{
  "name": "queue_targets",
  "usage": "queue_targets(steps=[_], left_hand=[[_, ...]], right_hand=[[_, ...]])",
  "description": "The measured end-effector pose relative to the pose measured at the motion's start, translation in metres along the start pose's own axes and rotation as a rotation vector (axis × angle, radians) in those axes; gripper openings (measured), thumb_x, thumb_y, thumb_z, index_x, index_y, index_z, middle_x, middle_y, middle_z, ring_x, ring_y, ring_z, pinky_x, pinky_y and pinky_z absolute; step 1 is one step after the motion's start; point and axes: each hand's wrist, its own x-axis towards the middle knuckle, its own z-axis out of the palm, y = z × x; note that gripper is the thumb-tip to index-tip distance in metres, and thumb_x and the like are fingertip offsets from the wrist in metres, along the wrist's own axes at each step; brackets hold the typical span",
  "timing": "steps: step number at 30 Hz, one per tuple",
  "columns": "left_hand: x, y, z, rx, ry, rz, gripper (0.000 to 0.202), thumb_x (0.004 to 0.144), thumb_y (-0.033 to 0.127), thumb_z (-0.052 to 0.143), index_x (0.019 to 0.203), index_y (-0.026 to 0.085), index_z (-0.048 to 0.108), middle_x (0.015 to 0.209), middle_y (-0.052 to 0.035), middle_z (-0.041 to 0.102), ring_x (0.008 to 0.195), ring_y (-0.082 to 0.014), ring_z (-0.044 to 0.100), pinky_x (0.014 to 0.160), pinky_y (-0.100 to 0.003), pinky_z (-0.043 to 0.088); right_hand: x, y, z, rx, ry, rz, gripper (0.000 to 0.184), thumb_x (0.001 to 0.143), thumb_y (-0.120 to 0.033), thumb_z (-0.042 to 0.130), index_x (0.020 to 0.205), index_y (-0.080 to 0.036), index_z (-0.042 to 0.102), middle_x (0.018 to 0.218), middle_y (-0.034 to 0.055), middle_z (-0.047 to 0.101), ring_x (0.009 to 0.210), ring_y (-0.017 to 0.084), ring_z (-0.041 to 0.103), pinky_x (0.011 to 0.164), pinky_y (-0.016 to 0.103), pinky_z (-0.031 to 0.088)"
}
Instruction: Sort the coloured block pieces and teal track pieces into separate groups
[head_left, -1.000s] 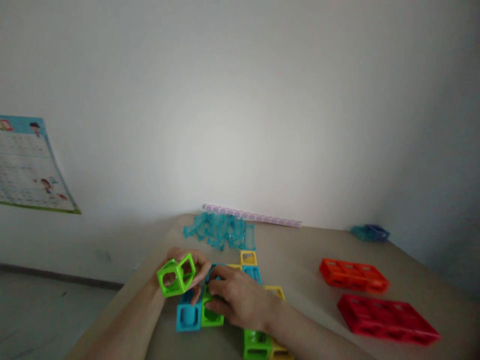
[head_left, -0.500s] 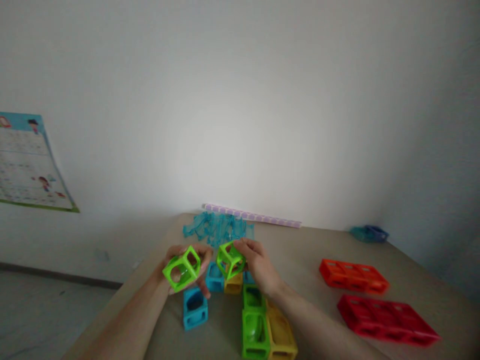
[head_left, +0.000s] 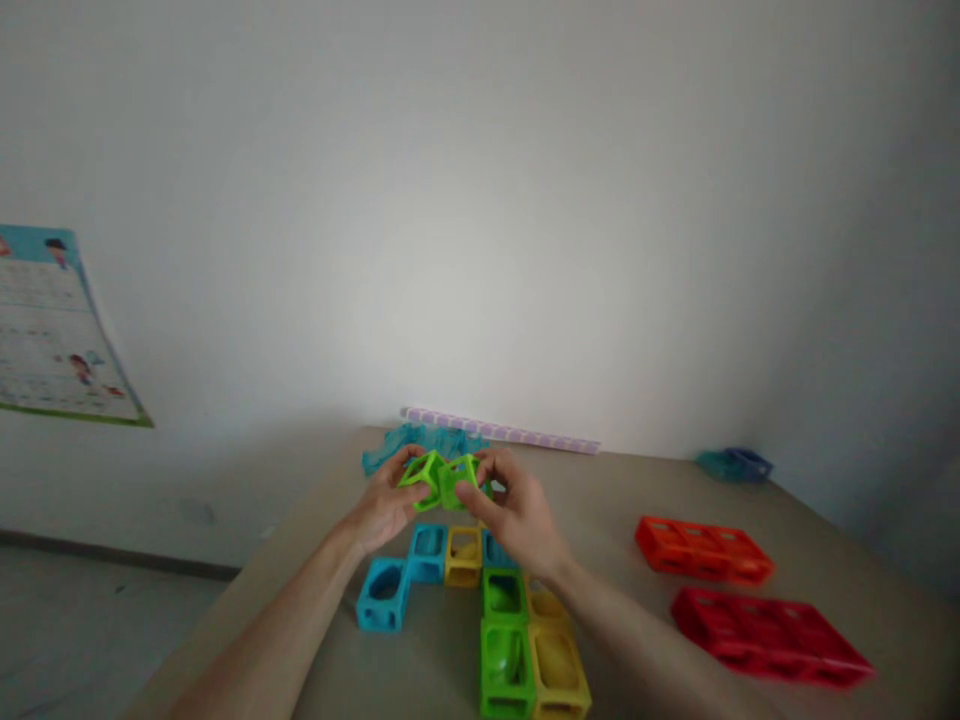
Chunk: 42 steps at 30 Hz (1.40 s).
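Observation:
Above the table, my left hand (head_left: 388, 502) is closed around a green cube block (head_left: 421, 480) with open faces. My right hand (head_left: 511, 505) pinches a second green cube block (head_left: 459, 478). The two green cubes are side by side and seem to touch; fingers cover parts of both. Below them on the table lies a row of blue blocks (head_left: 429, 553) with a yellow block (head_left: 463, 556) between. A separate-looking blue block (head_left: 383, 597) meets the row's left end. Nearer me, green blocks (head_left: 508, 665) stand against yellow blocks (head_left: 559, 670), partly behind my right forearm.
A red block row (head_left: 771, 637) and an orange block row (head_left: 703, 550) lie on the right of the table (head_left: 600, 500). Translucent blue pieces (head_left: 427, 438) and a long purple-patterned strip (head_left: 502, 431) lie by the wall. Blue and teal pieces (head_left: 735, 464) sit at the far right.
Both hands have come together and moved slightly away from me, bringing the two green cubes side by side. The front-left blue block has shifted and now meets the blue row.

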Motion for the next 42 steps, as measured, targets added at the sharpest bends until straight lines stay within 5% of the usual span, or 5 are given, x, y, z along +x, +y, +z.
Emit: queue_targets(steps=[8, 20, 27, 34, 42], left_hand=[[0.000, 0.001, 0.006, 0.057, 0.054, 0.052, 0.051, 0.058, 0.006, 0.079, 0.100, 0.023, 0.058, 0.091, 0.0004, 0.067, 0.083, -0.0169, 0.066, 0.072, -0.026, 0.052], [0.000, 0.000, 0.006, 0.144, -0.016, 0.066, 0.053, 0.058, 0.009, 0.080, 0.107, 0.021, 0.063, 0.100, -0.0052, 0.069, 0.088, -0.0203, 0.065, 0.075, -0.029, 0.051], [0.001, 0.000, 0.004, 0.098, -0.077, 0.062, 0.054, 0.062, 0.014, 0.079, 0.113, 0.021, 0.064, 0.109, -0.0073, 0.068, 0.094, -0.0219, 0.065, 0.075, -0.029, 0.050], [0.002, -0.002, 0.001, 0.097, -0.026, 0.090, 0.049, 0.059, 0.009, 0.080, 0.105, 0.020, 0.067, 0.096, -0.0049, 0.071, 0.092, -0.0227, 0.065, 0.084, -0.035, 0.049], [0.002, -0.002, 0.002, 0.150, 0.110, 0.089, 0.041, 0.057, 0.015, 0.082, 0.096, 0.018, 0.069, 0.087, -0.0034, 0.069, 0.077, -0.0176, 0.065, 0.069, -0.029, 0.052]], right_hand=[[-0.001, 0.000, -0.001, -0.154, -0.045, -0.129, 0.013, 0.078, -0.019, 0.061, 0.083, -0.020, 0.049, 0.106, 0.0073, 0.057, 0.097, 0.019, 0.056, 0.076, 0.030, 0.050], [0.007, 0.023, 0.005, 0.181, -0.009, 0.260, 0.036, 0.075, -0.049, 0.067, 0.083, -0.021, 0.047, 0.063, -0.0026, 0.062, 0.054, 0.016, 0.064, 0.051, 0.028, 0.052], [0.010, 0.005, -0.002, 0.423, -0.001, 0.312, 0.045, 0.059, -0.039, 0.080, 0.084, -0.019, 0.048, 0.089, 0.0010, 0.061, 0.070, 0.015, 0.063, 0.063, 0.031, 0.056], [0.009, 0.004, -0.006, 0.596, -0.072, 0.368, 0.040, 0.067, -0.036, 0.075, 0.097, -0.020, 0.054, 0.101, 0.0059, 0.062, 0.077, 0.018, 0.066, 0.066, 0.031, 0.055], [0.009, 0.006, -0.005, 0.335, -0.135, 0.263, 0.035, 0.072, -0.032, 0.068, 0.102, -0.016, 0.061, 0.085, 0.0036, 0.064, 0.070, 0.015, 0.060, 0.065, 0.029, 0.049]])
